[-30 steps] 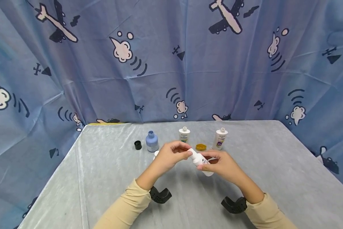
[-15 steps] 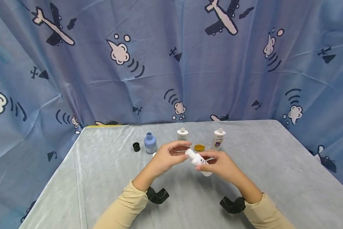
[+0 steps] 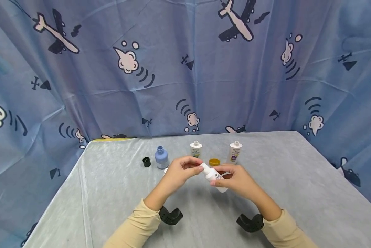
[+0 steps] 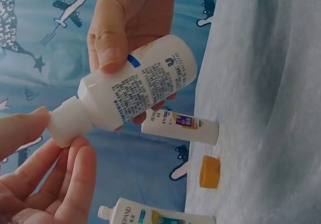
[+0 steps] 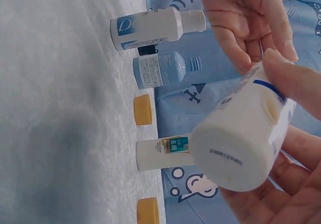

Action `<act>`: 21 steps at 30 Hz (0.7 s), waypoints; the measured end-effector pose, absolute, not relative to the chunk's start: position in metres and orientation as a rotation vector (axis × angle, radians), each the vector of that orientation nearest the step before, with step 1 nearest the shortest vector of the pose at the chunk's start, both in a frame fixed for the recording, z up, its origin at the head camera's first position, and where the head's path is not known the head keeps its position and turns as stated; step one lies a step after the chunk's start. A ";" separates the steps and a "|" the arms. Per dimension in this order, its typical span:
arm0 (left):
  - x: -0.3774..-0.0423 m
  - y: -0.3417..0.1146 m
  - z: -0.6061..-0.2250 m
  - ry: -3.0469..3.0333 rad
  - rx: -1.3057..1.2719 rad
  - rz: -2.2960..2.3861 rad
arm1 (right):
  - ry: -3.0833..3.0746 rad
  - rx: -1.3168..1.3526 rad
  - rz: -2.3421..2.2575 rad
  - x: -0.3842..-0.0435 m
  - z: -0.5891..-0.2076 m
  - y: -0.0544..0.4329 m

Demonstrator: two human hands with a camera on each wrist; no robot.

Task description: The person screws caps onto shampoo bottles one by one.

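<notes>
"Where was the white bottle (image 4: 143, 86)?"

"Tilted, its cap (image 4: 70, 122) pinched by the left hand (image 3: 177, 173), its body gripped by the right hand (image 3: 237, 181), above the table (image 3: 117, 193)."

"Which step was that?"

"Working the cap, probably; on or off, I couldn't tell. Next seemed to call for a steady right grip and a left-hand twist."

The grey counter (image 3: 117, 206) carries one blue bottle (image 3: 161, 158), three white bottles (image 3: 234, 152), one black cap (image 3: 146, 162) and two yellow caps (image 5: 143, 110).
</notes>
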State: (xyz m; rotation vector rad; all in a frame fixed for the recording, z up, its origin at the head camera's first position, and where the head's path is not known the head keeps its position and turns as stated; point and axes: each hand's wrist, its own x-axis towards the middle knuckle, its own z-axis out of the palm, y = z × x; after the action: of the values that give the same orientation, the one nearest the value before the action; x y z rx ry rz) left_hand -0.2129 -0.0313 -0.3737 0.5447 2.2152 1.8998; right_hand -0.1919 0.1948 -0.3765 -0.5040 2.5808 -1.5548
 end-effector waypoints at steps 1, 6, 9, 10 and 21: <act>-0.213 -0.031 -0.374 2.213 0.547 1.895 | 2.577 -0.503 -1.556 -0.192 -0.377 0.195; -0.211 -0.033 -0.373 2.188 0.603 1.878 | 2.587 -0.507 -1.547 -0.193 -0.376 0.195; -0.211 -0.033 -0.375 2.154 0.608 1.894 | 2.594 -0.496 -1.549 -0.192 -0.377 0.197; -0.210 -0.033 -0.375 2.152 0.602 1.901 | 2.589 -0.489 -1.554 -0.192 -0.377 0.197; -0.212 -0.029 -0.375 2.231 0.549 1.909 | 2.608 -0.483 -1.538 -0.194 -0.372 0.199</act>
State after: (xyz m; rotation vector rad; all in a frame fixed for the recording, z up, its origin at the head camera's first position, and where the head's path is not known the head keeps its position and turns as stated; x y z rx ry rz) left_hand -0.2118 -0.0291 -0.3748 0.5489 2.2310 1.9088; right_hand -0.1941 0.1988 -0.3724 -0.4834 2.6077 -1.5384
